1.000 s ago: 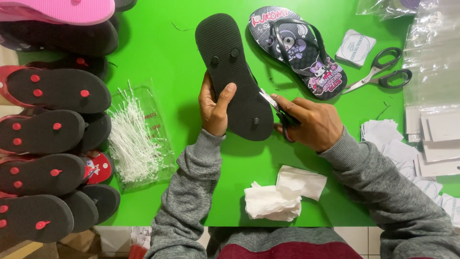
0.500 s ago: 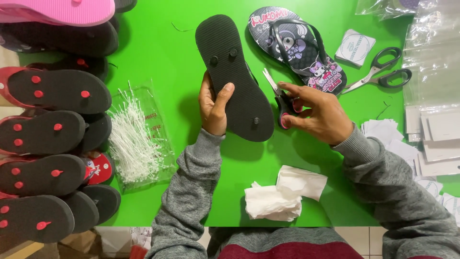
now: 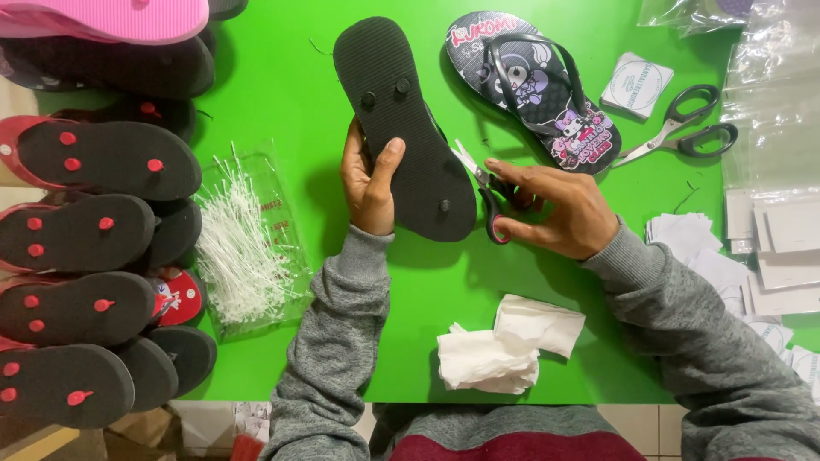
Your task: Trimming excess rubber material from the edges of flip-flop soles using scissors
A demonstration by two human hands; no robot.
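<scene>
At the centre of the frame the left hand [image 3: 369,181] grips a black flip-flop [image 3: 403,128] turned sole up, thumb pressed across the sole and fingers wrapped behind its left edge. The flip-flop runs from the upper centre down to the middle of the green worktop [image 3: 282,102], with three small strap plugs showing on its sole. Just to the right, the right hand [image 3: 555,213] holds a small pair of scissors [image 3: 483,189] with dark handles and a pink rim; its fingers are curled through and around the handles, and the blades, slightly parted, point up and left towards the flip-flop's right edge, very near or touching it.

In the upper right lies a printed flip-flop [image 3: 534,85] strap side up, bearing cartoon figures. Right of it rests a larger pair of black-handled scissors [image 3: 683,132], and above that a small square white packet [image 3: 636,84]. Clear plastic bags [image 3: 769,94] and stacked white cards [image 3: 781,256] fill the right edge. Below the hands sits crumpled white tissue [image 3: 504,341]. At the left, a clear bag of white plastic fasteners [image 3: 243,248] lies beside a pile of black flip-flops with red plugs [image 3: 81,256], and a pink sole [image 3: 111,17] shows in the upper left corner.
</scene>
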